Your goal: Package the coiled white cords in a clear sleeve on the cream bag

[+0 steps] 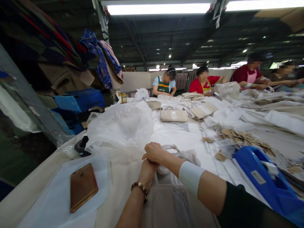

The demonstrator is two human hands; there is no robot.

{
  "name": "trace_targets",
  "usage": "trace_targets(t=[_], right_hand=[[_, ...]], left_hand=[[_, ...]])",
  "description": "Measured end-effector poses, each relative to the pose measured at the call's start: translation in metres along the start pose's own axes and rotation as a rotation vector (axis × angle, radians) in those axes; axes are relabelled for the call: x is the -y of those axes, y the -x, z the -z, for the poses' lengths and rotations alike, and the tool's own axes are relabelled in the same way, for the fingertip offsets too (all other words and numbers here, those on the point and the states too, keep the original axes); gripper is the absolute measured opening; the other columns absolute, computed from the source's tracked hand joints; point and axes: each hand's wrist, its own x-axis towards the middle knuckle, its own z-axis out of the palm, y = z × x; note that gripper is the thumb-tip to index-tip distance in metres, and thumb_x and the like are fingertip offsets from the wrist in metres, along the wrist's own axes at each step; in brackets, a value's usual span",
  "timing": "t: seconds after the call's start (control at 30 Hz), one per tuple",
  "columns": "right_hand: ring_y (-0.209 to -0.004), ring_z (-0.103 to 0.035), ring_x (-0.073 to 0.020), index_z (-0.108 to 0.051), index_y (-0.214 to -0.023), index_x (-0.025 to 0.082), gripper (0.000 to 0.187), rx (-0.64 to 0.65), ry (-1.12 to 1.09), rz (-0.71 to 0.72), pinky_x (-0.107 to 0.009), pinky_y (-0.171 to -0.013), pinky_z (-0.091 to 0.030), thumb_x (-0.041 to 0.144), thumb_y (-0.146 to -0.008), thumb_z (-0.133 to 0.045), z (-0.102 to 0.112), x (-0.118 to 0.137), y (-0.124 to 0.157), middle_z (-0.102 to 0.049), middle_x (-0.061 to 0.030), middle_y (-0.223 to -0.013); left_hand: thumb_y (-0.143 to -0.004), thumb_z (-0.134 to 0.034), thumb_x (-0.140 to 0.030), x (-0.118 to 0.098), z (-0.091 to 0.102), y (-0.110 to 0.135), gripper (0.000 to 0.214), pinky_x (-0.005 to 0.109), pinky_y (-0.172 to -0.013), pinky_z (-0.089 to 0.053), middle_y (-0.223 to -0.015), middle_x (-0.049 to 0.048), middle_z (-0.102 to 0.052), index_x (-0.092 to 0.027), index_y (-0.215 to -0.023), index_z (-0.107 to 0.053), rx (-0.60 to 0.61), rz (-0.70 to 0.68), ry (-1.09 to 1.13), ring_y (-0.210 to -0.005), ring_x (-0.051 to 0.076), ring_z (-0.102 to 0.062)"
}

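My right hand (155, 151) is closed, its fingers curled down over the front of my left hand (148, 169). The left fingers are hidden behind it. What the hands hold, if anything, cannot be seen. Right beside them are loops of whitish cord (163, 170), partly covered by my right forearm. A beige fabric piece (158, 205) with an oval outline lies below, close to my body. Clear plastic film (181, 204) covers part of this piece.
A crumpled plastic bag (123, 123) lies to the left, and a phone (83, 187) rests nearer. At right are a blue jug-like container (261, 180) and scattered brown tags (242, 139). Folded beige packs (173, 115) lie ahead. Several co-workers (165, 84) work across the table.
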Motion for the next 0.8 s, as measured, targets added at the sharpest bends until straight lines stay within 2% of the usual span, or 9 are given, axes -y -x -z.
trace_targets(t=[0.17,0.37,0.47,0.6,0.67,0.7,0.77,0.8], right_hand=[[-0.096,-0.057,-0.0196,-0.056,-0.107,0.014,0.031,0.000,-0.026,-0.071,-0.041,-0.083,-0.048,0.038,-0.087,-0.053,0.000,-0.010,-0.010,-0.058,-0.0073,-0.108],[-0.090,-0.060,-0.0186,-0.061,-0.098,0.014,0.036,-0.040,-0.111,-0.086,-0.037,-0.079,-0.047,0.047,-0.086,-0.051,0.005,-0.011,-0.009,-0.064,-0.0072,-0.100],[-0.089,-0.061,-0.0194,-0.066,-0.090,0.018,0.042,-0.119,-0.154,-0.092,-0.028,-0.073,-0.045,0.053,-0.086,-0.044,0.021,-0.021,0.011,-0.067,-0.0060,-0.094],[-0.093,-0.058,-0.0164,-0.064,-0.096,0.022,0.033,-0.292,-0.149,-0.197,-0.023,-0.075,-0.039,0.043,-0.089,-0.041,0.044,-0.067,0.058,-0.066,-0.0033,-0.100],[-0.092,-0.058,-0.0173,-0.064,-0.097,0.018,0.031,-0.350,-0.136,-0.315,-0.025,-0.076,-0.037,0.037,-0.091,-0.039,0.047,-0.098,0.084,-0.064,-0.0066,-0.102],[-0.090,-0.058,-0.0183,-0.064,-0.094,0.016,0.032,-0.360,-0.136,-0.374,-0.026,-0.075,-0.037,0.035,-0.091,-0.038,0.045,-0.112,0.096,-0.064,-0.0087,-0.099],[-0.084,-0.059,-0.0199,-0.065,-0.083,0.013,0.037,-0.339,-0.158,-0.458,-0.027,-0.069,-0.037,0.035,-0.091,-0.037,0.036,-0.134,0.113,-0.066,-0.0108,-0.088],[-0.080,-0.060,-0.0198,-0.065,-0.078,0.012,0.040,-0.317,-0.181,-0.481,-0.026,-0.066,-0.037,0.037,-0.091,-0.036,0.030,-0.141,0.119,-0.066,-0.0107,-0.082]], left_hand=[[-0.077,-0.061,-0.028,0.000,0.003,0.009,0.016,0.026,-0.059,-0.046,-0.067,-0.0016,-0.061,-0.012,-0.075,-0.060,0.128,0.072,-0.029,-0.062,0.012,-0.057],[-0.072,-0.059,-0.035,0.005,0.004,0.009,0.023,0.025,-0.058,-0.043,-0.071,0.0050,-0.068,-0.013,-0.079,-0.061,0.069,0.106,-0.163,-0.069,0.019,-0.061],[-0.070,-0.059,-0.042,0.001,0.007,0.011,0.031,0.028,-0.061,-0.043,-0.078,0.0097,-0.068,-0.014,-0.084,-0.058,0.000,0.116,-0.286,-0.074,0.023,-0.062],[-0.069,-0.058,-0.047,-0.012,0.013,0.021,0.048,0.038,-0.072,-0.044,-0.092,0.0178,-0.064,-0.009,-0.098,-0.051,-0.064,0.087,-0.449,-0.087,0.031,-0.060],[-0.070,-0.057,-0.044,-0.019,0.016,0.027,0.057,0.044,-0.081,-0.042,-0.105,0.0220,-0.058,-0.006,-0.111,-0.045,-0.137,0.014,-0.552,-0.099,0.035,-0.054],[-0.072,-0.056,-0.042,-0.022,0.016,0.030,0.058,0.046,-0.084,-0.041,-0.110,0.0226,-0.055,-0.006,-0.116,-0.043,-0.201,-0.066,-0.613,-0.104,0.036,-0.051],[-0.077,-0.051,-0.037,-0.029,0.010,0.035,0.052,0.048,-0.087,-0.041,-0.111,0.0206,-0.055,-0.007,-0.118,-0.044,-0.334,-0.296,-0.683,-0.106,0.035,-0.050],[-0.079,-0.049,-0.034,-0.033,0.003,0.037,0.043,0.046,-0.085,-0.043,-0.106,0.0176,-0.058,-0.009,-0.113,-0.049,-0.356,-0.409,-0.674,-0.102,0.032,-0.052]])
